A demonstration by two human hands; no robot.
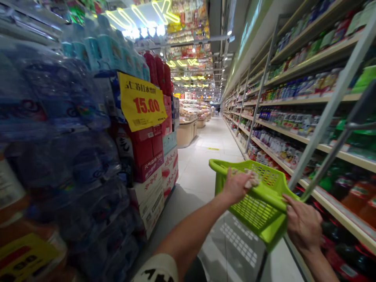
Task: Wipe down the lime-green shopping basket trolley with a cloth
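A lime-green plastic shopping basket point(264, 213) hangs tilted in front of me in a supermarket aisle. My left hand point(236, 184) is closed over the basket's left rim, with something pale and crumpled point(252, 181) at its fingertips. My right hand point(302, 224) grips the basket's near right corner, fingers curled over the rim. A grey metal handle point(329, 154) rises from the basket toward the upper right.
Stacked shrink-wrapped water bottles point(58, 156) and red drink cartons point(149, 152) with a yellow 15.00 price sign point(141, 102) crowd the left. Shelves of bottled drinks point(293, 117) line the right. The tiled aisle floor point(205, 156) runs ahead to display counters point(186, 131).
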